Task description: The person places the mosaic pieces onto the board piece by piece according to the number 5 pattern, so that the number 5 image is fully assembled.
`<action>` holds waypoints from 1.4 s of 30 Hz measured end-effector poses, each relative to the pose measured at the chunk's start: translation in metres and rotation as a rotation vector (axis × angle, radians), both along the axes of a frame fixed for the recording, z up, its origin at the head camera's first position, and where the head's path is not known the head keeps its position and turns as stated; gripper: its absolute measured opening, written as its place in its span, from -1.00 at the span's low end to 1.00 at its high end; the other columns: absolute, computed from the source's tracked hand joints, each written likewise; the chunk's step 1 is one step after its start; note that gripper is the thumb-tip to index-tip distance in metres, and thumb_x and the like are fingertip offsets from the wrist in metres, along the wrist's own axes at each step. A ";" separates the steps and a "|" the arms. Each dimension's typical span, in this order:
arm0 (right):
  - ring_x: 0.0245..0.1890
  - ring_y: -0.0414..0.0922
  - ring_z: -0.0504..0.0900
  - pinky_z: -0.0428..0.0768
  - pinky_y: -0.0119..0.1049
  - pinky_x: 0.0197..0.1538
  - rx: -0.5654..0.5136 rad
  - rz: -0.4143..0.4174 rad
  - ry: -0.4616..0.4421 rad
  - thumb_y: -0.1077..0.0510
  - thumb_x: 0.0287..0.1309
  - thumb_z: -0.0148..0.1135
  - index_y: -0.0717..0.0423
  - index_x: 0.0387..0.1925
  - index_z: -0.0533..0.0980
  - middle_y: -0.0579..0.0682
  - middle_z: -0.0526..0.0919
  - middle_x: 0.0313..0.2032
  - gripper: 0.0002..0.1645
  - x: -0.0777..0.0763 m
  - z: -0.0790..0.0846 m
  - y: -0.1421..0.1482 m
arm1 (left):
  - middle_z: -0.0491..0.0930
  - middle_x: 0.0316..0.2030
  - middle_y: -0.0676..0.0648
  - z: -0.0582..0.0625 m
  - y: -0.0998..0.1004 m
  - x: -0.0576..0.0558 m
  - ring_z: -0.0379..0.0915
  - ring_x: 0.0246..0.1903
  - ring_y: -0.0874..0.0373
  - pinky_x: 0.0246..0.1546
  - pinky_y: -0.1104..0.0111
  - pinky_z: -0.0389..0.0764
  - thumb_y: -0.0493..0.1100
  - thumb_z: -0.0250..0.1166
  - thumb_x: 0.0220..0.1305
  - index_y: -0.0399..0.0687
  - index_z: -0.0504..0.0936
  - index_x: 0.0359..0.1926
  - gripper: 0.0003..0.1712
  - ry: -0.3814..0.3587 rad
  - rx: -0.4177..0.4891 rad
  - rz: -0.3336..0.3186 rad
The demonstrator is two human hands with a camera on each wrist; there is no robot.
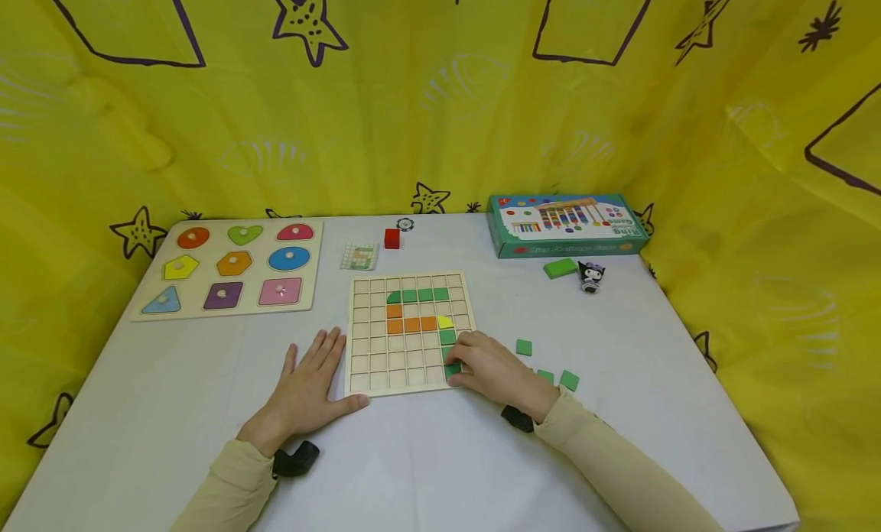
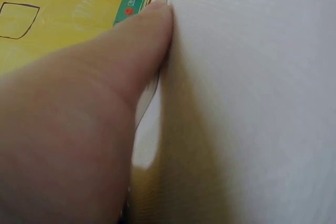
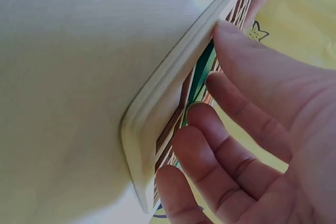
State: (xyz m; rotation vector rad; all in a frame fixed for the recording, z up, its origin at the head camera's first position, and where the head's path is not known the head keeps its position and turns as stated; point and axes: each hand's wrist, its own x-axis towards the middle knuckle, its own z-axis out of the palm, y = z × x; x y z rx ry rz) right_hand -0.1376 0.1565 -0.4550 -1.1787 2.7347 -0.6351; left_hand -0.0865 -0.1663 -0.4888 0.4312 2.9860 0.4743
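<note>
A wooden grid board (image 1: 378, 360) lies in the middle of the table, with green, orange and yellow tiles set in some squares. My left hand (image 1: 303, 390) rests flat beside its left side, fingers spread, the thumb reaching the lower left corner. At the lower right corner, my right hand (image 1: 492, 368) has thumb and index finger on either side of a square green tile (image 3: 201, 69), pinching it at the board's surface. The other right fingers curl over the grid. Above that tile runs a column of green tiles (image 1: 447, 337) topped by a yellow tile (image 1: 445, 322).
Several loose green tiles (image 1: 524, 347) lie right of the board. Behind it are a pattern card (image 1: 360, 257) and a red block (image 1: 391, 238). A shape puzzle (image 1: 313, 241) stands left; a game box (image 1: 571, 248), a green block (image 1: 560, 268) and a small figurine (image 1: 590, 277) are back right.
</note>
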 end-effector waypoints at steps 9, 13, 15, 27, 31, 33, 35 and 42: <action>-0.11 -0.11 0.50 0.51 -0.15 0.00 -0.034 -0.137 -0.015 0.16 0.20 0.36 0.14 -0.12 0.65 -0.09 0.59 -0.18 -0.78 0.000 0.005 0.042 | -0.06 0.49 -0.24 -0.003 -0.001 0.000 -0.29 0.47 -0.15 0.31 -0.22 -0.39 0.59 0.12 0.06 -0.32 0.03 0.49 0.32 -0.011 0.002 -0.002; -0.18 -0.11 0.52 0.54 -0.12 -0.07 -0.052 -0.240 -0.009 0.20 0.18 0.37 0.18 -0.14 0.65 -0.10 0.60 -0.23 -0.79 0.005 0.004 0.081 | -0.04 0.48 -0.26 -0.002 -0.001 0.000 -0.27 0.47 -0.17 0.31 -0.24 -0.37 0.57 0.15 0.06 -0.33 0.04 0.48 0.31 0.008 0.015 -0.008; -0.23 -0.13 0.51 0.54 -0.13 -0.12 -0.056 -0.306 -0.029 0.19 0.19 0.37 0.18 -0.15 0.65 -0.13 0.59 -0.27 -0.79 0.010 0.001 0.101 | -0.05 0.49 -0.25 -0.002 -0.001 0.000 -0.27 0.47 -0.17 0.31 -0.23 -0.37 0.57 0.15 0.06 -0.33 0.04 0.48 0.30 0.005 0.014 -0.010; -0.33 -0.13 0.44 0.49 -0.18 -0.25 -0.033 -0.464 -0.107 0.21 0.07 0.46 0.22 -0.18 0.63 -0.09 0.53 -0.31 -0.73 0.036 -0.004 0.150 | -0.07 0.49 -0.25 0.000 -0.001 -0.001 -0.30 0.47 -0.15 0.32 -0.21 -0.41 0.60 0.11 0.06 -0.32 0.02 0.49 0.32 -0.020 0.005 -0.003; -0.33 -0.13 0.45 0.49 -0.18 -0.25 -0.030 -0.462 -0.071 0.23 0.09 0.44 0.21 -0.19 0.63 -0.08 0.55 -0.30 -0.76 0.036 -0.005 0.146 | -0.08 0.49 -0.24 -0.001 -0.001 -0.001 -0.31 0.47 -0.15 0.32 -0.20 -0.43 0.60 0.10 0.06 -0.31 0.02 0.49 0.32 -0.025 0.006 -0.007; -0.31 -0.13 0.46 0.50 -0.16 -0.22 -0.037 -0.453 -0.060 0.21 0.11 0.43 0.19 -0.17 0.63 -0.08 0.56 -0.28 -0.76 0.034 -0.004 0.142 | -0.08 0.49 -0.25 -0.002 -0.001 -0.001 -0.30 0.47 -0.15 0.31 -0.21 -0.42 0.60 0.11 0.06 -0.32 0.02 0.49 0.32 -0.025 0.005 -0.009; -0.28 -0.13 0.48 0.52 -0.14 -0.18 -0.058 -0.437 -0.056 0.19 0.13 0.42 0.17 -0.14 0.62 -0.09 0.57 -0.25 -0.74 0.033 -0.003 0.134 | -0.07 0.49 -0.25 -0.001 -0.001 0.000 -0.30 0.47 -0.15 0.31 -0.21 -0.41 0.60 0.11 0.06 -0.32 0.02 0.49 0.32 -0.025 0.005 -0.010; -0.23 -0.18 0.55 0.58 -0.19 -0.13 -0.142 -0.315 -0.055 0.13 0.12 0.44 0.17 -0.08 0.61 -0.14 0.58 -0.24 -0.66 0.021 0.001 0.083 | -0.06 0.49 -0.25 -0.001 -0.001 0.000 -0.29 0.47 -0.16 0.31 -0.22 -0.39 0.58 0.13 0.06 -0.32 0.03 0.49 0.31 -0.009 0.007 -0.003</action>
